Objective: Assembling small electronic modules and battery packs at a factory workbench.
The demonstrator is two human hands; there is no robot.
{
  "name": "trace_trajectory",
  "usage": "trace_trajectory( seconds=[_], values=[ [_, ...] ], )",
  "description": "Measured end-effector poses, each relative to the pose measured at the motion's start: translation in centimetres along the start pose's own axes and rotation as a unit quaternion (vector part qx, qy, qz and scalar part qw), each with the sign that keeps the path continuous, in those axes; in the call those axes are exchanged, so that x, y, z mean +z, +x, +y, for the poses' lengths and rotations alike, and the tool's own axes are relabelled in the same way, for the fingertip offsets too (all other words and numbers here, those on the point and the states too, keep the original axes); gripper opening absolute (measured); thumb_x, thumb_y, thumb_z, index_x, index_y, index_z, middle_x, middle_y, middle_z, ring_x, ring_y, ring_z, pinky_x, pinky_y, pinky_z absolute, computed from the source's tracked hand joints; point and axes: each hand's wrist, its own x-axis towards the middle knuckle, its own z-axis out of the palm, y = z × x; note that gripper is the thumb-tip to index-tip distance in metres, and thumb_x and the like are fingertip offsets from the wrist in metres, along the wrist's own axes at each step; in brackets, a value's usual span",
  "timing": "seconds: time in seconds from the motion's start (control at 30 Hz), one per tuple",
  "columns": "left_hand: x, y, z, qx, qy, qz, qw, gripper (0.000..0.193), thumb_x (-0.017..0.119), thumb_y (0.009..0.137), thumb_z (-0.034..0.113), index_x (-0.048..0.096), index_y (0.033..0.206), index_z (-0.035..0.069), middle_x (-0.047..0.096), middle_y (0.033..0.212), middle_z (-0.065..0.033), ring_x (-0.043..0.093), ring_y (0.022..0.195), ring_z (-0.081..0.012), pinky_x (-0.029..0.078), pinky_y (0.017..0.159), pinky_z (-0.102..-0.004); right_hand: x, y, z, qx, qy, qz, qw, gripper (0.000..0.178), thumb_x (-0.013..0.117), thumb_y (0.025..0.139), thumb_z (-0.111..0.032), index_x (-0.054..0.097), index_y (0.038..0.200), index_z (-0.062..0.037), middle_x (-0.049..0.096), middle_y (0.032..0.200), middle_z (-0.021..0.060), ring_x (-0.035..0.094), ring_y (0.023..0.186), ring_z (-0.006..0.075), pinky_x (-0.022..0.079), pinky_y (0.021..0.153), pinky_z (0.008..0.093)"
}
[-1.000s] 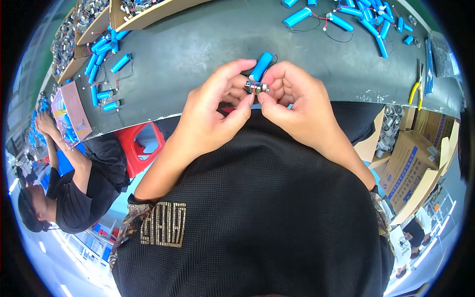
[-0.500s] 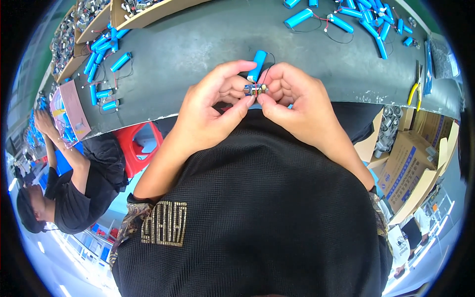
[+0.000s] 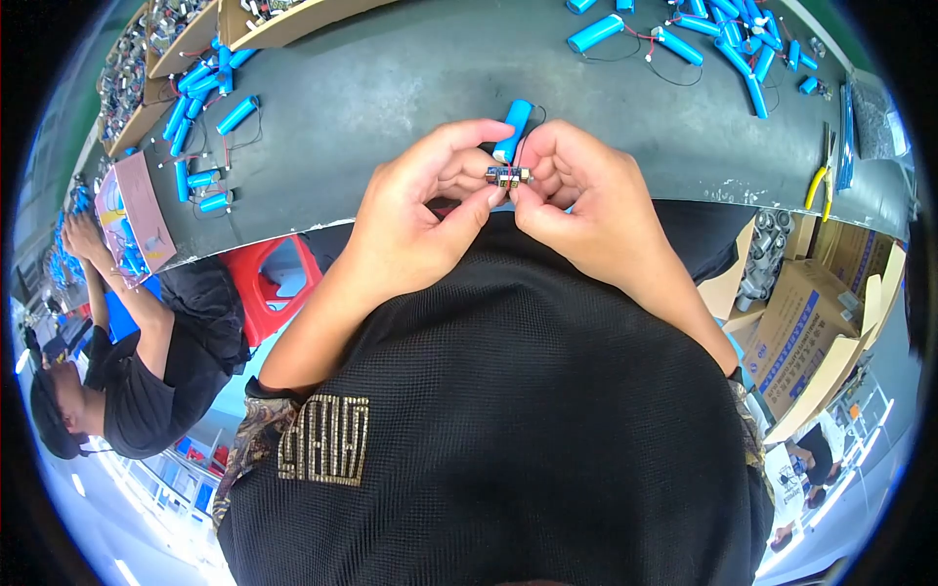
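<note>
So I've got a tiny circuit board pinched at both ends, left hand on one side, right hand on the other, thumbs against fingers. It's over the near edge of the bench, roughly mid-length. A blue cell sits just beyond it, right by my left index fingertip; can't tell if they're touching. Thin wires run at the board. More blue cells are heaped toward the far right corner, and yellow-handled pliers lie near the right edge.
</note>
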Motion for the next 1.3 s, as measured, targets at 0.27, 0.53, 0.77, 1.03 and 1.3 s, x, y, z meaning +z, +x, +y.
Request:
trace_trajectory(
  seconds=[0.27,0.53,0.77,1.03,1.3],
  values=[
    [0.1,0.2,0.0,0.012,-0.009,0.012,1.0,0.046,0.059,0.089,-0.011,0.051,0.134,-0.001,0.07,0.101,-0.008,0.069,0.094,-0.015,0.055,0.086,-0.0291,0.0,0.0,0.1,0.002,0.043,0.002,0.999,0.019,0.066,0.087,0.004,0.058,0.103,-0.0023,0.064,0.086,-0.0012,0.062,0.075,0.0036,0.049,0.064,0.0188],
    [-2.6,0.1,1.4,-0.052,-0.125,-0.018,0.991,0.03,0.061,0.097,0.001,0.056,0.126,-0.003,0.068,0.102,-0.0065,0.065,0.084,-0.011,0.054,0.075,-0.0239,-4.5,0.3,-1.5,-0.002,-0.033,0.032,0.999,0.032,0.074,0.086,-0.006,0.061,0.115,-0.0035,0.068,0.091,0.0011,0.062,0.077,0.0078,0.049,0.067,0.0226],
    [-3.7,-0.8,3.3,-0.077,-0.034,0.025,0.996,0.019,0.062,0.098,0.005,0.067,0.115,-0.002,0.07,0.09,-0.0047,0.066,0.081,-0.0107,0.054,0.075,-0.0237,-2.6,4.7,-2.1,-0.333,-0.321,0.035,0.886,0.032,0.076,0.072,-0.009,0.066,0.102,-0.0066,0.069,0.097,0.0049,0.062,0.097,0.0288,0.048,0.089,0.038],
    [-1.4,-0.8,4.2,0.175,0.143,0.234,0.946,0.018,0.067,0.092,-0.002,0.069,0.11,-0.004,0.072,0.102,-0.0116,0.07,0.092,-0.0154,0.056,0.082,-0.0258,-1.2,2.4,-4.0,-0.262,-0.107,0.041,0.958,0.048,0.079,0.077,-0.01,0.06,0.121,-0.0071,0.066,0.106,0.0085,0.066,0.093,0.0186,0.051,0.08,0.033],
    [0.4,-0.4,5.6,0.221,0.018,0.202,0.954,0.022,0.065,0.092,-0.006,0.065,0.114,-0.007,0.07,0.105,-0.0152,0.071,0.094,-0.0202,0.058,0.084,-0.0302,-1.8,1.1,-4.1,-0.288,-0.062,0.058,0.954,0.039,0.075,0.079,-0.009,0.065,0.115,0.0013,0.069,0.109,0.0121,0.066,0.102,0.023,0.05,0.091,0.0331]
  ],
)
